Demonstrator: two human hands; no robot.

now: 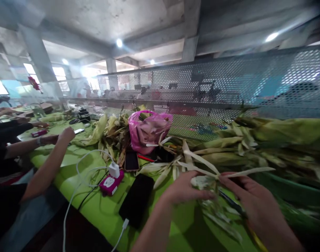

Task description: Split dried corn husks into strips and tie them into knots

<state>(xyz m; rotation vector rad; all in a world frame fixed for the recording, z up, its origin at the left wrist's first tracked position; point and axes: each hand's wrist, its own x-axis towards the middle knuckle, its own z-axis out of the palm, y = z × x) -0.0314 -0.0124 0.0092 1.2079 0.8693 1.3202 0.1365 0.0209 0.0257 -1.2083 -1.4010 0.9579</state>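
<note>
My left hand (184, 189) and my right hand (250, 199) are closed on a bundle of pale corn husk strips (201, 164) just above the green table (102, 206). The strips fan out upward and to the right between my fingers. More husk ends hang blurred below my hands. A big pile of green corn husks (267, 143) lies right behind them.
A pink plastic bag (149, 129) stands amid husks. A black phone (136, 204), a smaller phone (131, 161), a pink power bank with white charger (111, 180) and cables lie to the left. Other people's arms (48, 161) rest on the table's left. A perforated metal screen (214, 87) runs behind.
</note>
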